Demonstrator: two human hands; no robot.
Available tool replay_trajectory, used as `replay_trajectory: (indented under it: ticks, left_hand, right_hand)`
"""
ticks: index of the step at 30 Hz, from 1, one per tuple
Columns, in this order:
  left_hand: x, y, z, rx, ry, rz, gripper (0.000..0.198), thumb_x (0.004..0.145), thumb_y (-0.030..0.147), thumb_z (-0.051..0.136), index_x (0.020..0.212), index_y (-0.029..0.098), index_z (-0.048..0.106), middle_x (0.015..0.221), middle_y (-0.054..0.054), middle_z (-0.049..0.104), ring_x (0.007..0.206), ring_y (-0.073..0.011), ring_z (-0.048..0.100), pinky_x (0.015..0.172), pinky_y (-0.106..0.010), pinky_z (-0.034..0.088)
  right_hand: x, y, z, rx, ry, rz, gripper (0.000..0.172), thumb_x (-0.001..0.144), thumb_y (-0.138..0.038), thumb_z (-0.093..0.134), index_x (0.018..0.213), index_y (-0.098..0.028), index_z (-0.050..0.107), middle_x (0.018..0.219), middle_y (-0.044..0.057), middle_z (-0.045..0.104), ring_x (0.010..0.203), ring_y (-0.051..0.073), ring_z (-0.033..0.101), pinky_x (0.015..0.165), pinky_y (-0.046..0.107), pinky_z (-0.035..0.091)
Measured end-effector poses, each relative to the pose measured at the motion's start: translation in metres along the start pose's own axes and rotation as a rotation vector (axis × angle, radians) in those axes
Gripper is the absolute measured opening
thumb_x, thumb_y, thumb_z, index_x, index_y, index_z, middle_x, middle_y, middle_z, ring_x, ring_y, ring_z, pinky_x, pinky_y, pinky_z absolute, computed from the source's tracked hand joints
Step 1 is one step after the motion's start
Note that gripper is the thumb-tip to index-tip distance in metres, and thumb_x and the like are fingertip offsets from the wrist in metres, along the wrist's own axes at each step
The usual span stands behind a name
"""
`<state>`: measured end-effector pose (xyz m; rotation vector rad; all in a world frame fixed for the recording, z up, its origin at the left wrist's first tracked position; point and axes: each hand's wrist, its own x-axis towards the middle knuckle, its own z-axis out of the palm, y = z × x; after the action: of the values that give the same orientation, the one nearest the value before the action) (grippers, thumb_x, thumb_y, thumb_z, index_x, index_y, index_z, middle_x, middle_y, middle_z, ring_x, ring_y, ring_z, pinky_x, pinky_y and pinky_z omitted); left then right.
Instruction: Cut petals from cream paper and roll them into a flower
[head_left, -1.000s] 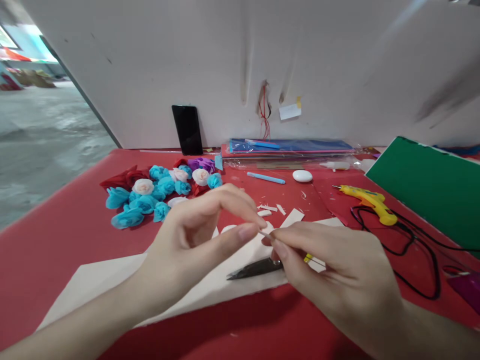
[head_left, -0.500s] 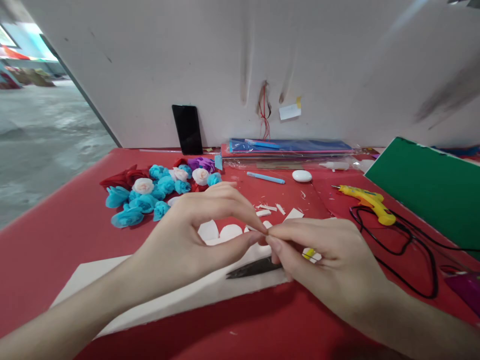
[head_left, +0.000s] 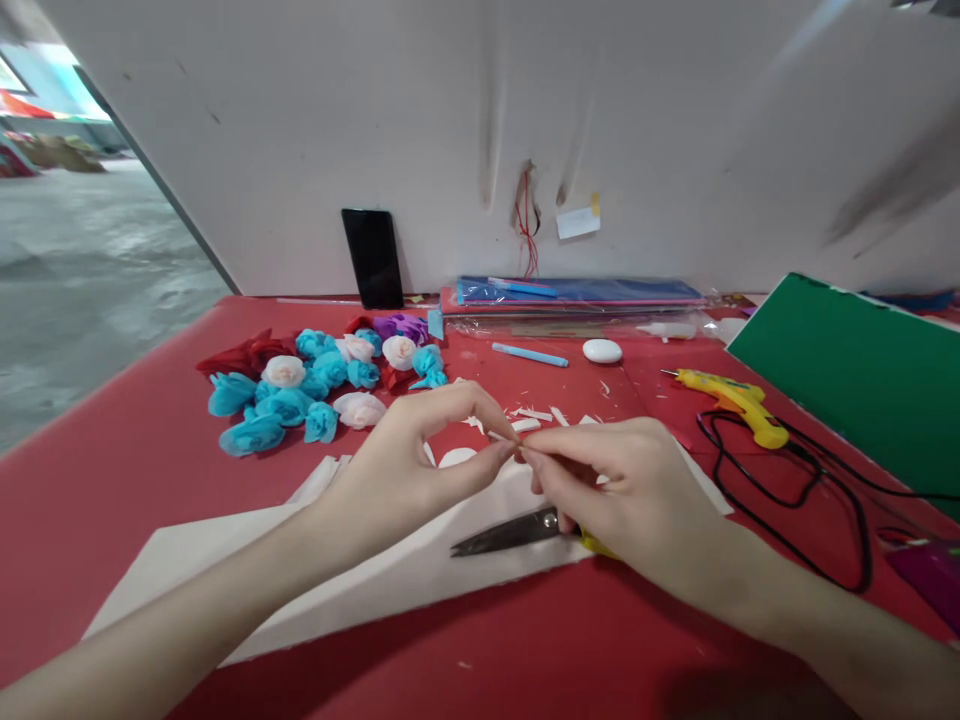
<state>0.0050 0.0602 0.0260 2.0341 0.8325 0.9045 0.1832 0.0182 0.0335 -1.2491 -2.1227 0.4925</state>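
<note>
My left hand (head_left: 405, 465) and my right hand (head_left: 622, 490) meet fingertip to fingertip above a white foam sheet (head_left: 225, 555). Both pinch a tiny pale piece between thumb and forefinger; it is too small to name. Black scissors (head_left: 506, 533) with a yellow handle lie on the sheet just under my right hand. Cut white petal shapes (head_left: 455, 458) lie on the sheet behind my left hand. A cluster of blue, white, red and purple paper flowers (head_left: 322, 385) sits on the red table (head_left: 135, 460) to the left.
A yellow glue gun (head_left: 739, 403) with a black cord (head_left: 817, 520) lies at right, by a green sheet (head_left: 862, 370). At the back are packs of coloured sheets (head_left: 577, 295), a blue pen (head_left: 531, 355), a white oval object (head_left: 602, 351) and a black phone (head_left: 373, 258) leaning on the wall.
Both hands have moved slightly away from me, staying pinched together. My right hand has shifted off the scissors, which now show more of their blades. The view has tilted a little.
</note>
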Motion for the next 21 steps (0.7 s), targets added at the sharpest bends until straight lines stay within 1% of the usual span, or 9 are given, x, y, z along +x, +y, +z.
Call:
replay_trajectory:
  ticks: [3,5,8,9,10,12,14,16,21]
  left_hand:
    - [0.004,-0.009,-0.002,0.01,0.021,-0.011,0.009,0.079,0.025,0.059,0.075,0.02,0.066,0.079,0.001,0.066,0.076,-0.0142,0.061,0.071,-0.024,0.048]
    - [0.007,-0.016,-0.004,0.011,0.084,-0.043,0.011,0.078,0.028,0.06,0.074,0.021,0.067,0.079,0.001,0.067,0.077,-0.0148,0.061,0.07,-0.023,0.048]
    - [0.011,-0.026,-0.007,0.073,0.234,-0.078,0.014,0.08,0.03,0.057,0.077,0.019,0.065,0.083,-0.001,0.068,0.08,-0.0161,0.062,0.071,-0.025,0.049]
    - [0.011,-0.029,-0.006,0.132,0.242,-0.07,0.015,0.081,0.03,0.055,0.08,0.018,0.063,0.085,-0.002,0.068,0.08,-0.0166,0.062,0.072,-0.026,0.05]
    - [0.012,-0.032,-0.003,0.192,0.222,-0.059,0.015,0.082,0.029,0.053,0.081,0.017,0.063,0.086,-0.003,0.068,0.08,-0.0169,0.062,0.072,-0.027,0.05]
    - [0.013,-0.037,0.006,0.29,0.113,-0.02,0.013,0.082,0.023,0.051,0.08,0.017,0.063,0.082,-0.003,0.068,0.076,-0.017,0.063,0.07,-0.028,0.051]
    - [0.015,-0.043,0.02,0.369,-0.027,0.042,0.015,0.08,0.014,0.05,0.078,0.018,0.064,0.079,-0.002,0.069,0.073,-0.0164,0.062,0.067,-0.028,0.05]
    - [0.018,-0.051,0.035,0.428,-0.117,0.098,0.018,0.078,0.009,0.05,0.078,0.018,0.066,0.078,-0.002,0.068,0.073,-0.0171,0.061,0.069,-0.03,0.049]
    - [0.029,-0.066,0.059,0.573,-0.181,0.188,0.019,0.078,0.008,0.052,0.086,0.016,0.067,0.086,-0.007,0.067,0.085,-0.0247,0.055,0.082,-0.044,0.041]
  right_hand:
    - [0.004,0.006,-0.003,0.2,-0.118,0.184,0.025,0.082,-0.016,0.045,0.062,-0.015,0.059,0.046,-0.005,0.052,0.038,0.004,0.05,0.039,0.012,0.035]
    - [0.008,0.012,-0.005,0.307,-0.166,0.279,0.026,0.082,-0.019,0.046,0.061,-0.015,0.059,0.048,-0.004,0.055,0.037,0.005,0.052,0.039,0.013,0.038]
    - [0.011,0.024,-0.005,0.462,-0.171,0.407,0.021,0.079,-0.018,0.05,0.061,-0.013,0.061,0.05,-0.002,0.059,0.036,0.006,0.052,0.039,0.015,0.039]
    - [0.011,0.028,-0.004,0.503,-0.157,0.446,0.021,0.078,-0.019,0.05,0.062,-0.013,0.061,0.051,-0.001,0.061,0.036,0.006,0.053,0.039,0.015,0.039]
    - [0.011,0.033,-0.003,0.535,-0.133,0.479,0.021,0.078,-0.02,0.05,0.061,-0.013,0.06,0.052,0.0,0.061,0.036,0.007,0.054,0.038,0.016,0.039]
    - [0.009,0.042,0.001,0.577,-0.071,0.523,0.023,0.079,-0.021,0.048,0.059,-0.013,0.057,0.052,0.001,0.061,0.037,0.007,0.054,0.038,0.016,0.04]
    - [0.004,0.05,0.006,0.629,-0.012,0.565,0.022,0.08,-0.022,0.046,0.06,-0.014,0.052,0.05,0.0,0.059,0.036,0.007,0.053,0.037,0.016,0.04]
    - [-0.001,0.058,0.013,0.675,0.032,0.591,0.02,0.08,-0.023,0.045,0.062,-0.016,0.049,0.046,-0.001,0.057,0.034,0.007,0.05,0.034,0.015,0.038]
    - [-0.008,0.073,0.028,0.732,0.122,0.61,0.02,0.08,-0.026,0.044,0.061,-0.018,0.044,0.042,-0.006,0.052,0.029,0.005,0.041,0.029,0.014,0.029]
